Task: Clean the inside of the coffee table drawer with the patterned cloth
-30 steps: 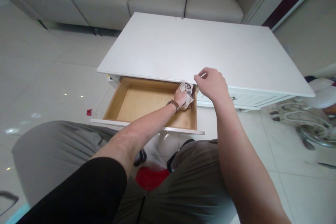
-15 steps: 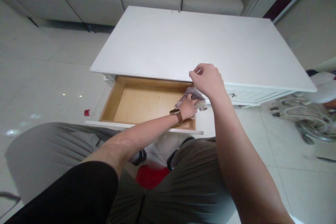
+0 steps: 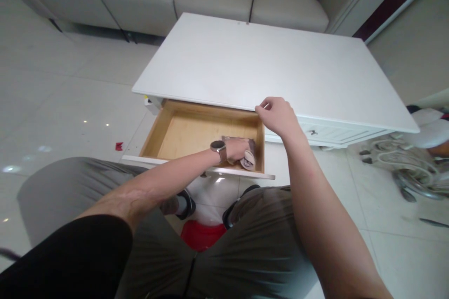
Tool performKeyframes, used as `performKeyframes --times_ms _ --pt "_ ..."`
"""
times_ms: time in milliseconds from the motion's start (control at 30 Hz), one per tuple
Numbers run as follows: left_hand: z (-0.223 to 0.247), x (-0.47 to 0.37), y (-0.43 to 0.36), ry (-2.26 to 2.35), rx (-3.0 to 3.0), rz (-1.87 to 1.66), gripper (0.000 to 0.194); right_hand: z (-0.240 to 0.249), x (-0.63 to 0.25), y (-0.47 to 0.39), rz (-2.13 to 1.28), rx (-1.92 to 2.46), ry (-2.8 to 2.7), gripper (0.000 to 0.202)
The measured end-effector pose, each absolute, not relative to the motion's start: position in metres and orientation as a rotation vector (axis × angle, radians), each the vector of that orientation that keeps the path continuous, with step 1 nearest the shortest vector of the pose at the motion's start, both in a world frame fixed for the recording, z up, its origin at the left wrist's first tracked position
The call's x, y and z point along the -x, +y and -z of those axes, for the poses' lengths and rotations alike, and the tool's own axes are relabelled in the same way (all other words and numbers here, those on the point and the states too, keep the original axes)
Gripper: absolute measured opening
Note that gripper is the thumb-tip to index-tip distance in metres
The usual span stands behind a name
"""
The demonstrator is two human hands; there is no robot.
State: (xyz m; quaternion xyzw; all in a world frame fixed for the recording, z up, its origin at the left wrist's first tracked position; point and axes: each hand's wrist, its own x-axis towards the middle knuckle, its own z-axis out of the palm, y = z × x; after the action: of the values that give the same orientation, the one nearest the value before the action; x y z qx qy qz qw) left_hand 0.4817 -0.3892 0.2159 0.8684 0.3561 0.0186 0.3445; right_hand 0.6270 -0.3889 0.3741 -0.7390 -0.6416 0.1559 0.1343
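Judged as a wiping stroke inside the open drawer [image 3: 189, 131], low in its four o'clock corner, just behind the front panel [image 3: 255, 175]. Bunched cloth [image 3: 249, 161] down there, under and around the left hand [image 3: 236, 148], with a loose roll poking out towards four o'clock. Left grip closed over the cloth, fingers partly hidden in the folds. Right hand [image 3: 280, 116] at two o'clock from the drawer's middle, at the near edge of the bench [image 3: 263, 65], fingers loosely curled around nothing visible; cannot tell whether hooked on that edge. Calls next, as a judgement, for even pressure into the corner, knuckles clear of the side wall, and loose folds gathered in before any sweep towards nine o'clock.
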Motion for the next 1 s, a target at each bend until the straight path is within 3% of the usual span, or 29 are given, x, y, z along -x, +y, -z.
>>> performKeyframes --times_ms 167,333,700,1000 --pt "-0.19 -0.427 -0.365 1.287 -2.33 0.391 0.06 -0.375 -0.625 -0.392 -0.448 2.13 -1.866 0.029" --pt "-0.148 -0.429 -0.361 1.332 -2.33 0.455 0.093 -0.381 -0.617 -0.393 -0.465 2.145 -1.875 0.028" --pt "-0.134 -0.534 -0.327 1.015 -2.413 0.139 0.083 -0.373 -0.619 -0.384 -0.462 2.132 -1.972 0.034" --pt "-0.145 -0.455 -0.306 1.077 -2.42 0.244 0.076 -0.368 -0.617 -0.383 -0.494 2.109 -1.928 0.031"
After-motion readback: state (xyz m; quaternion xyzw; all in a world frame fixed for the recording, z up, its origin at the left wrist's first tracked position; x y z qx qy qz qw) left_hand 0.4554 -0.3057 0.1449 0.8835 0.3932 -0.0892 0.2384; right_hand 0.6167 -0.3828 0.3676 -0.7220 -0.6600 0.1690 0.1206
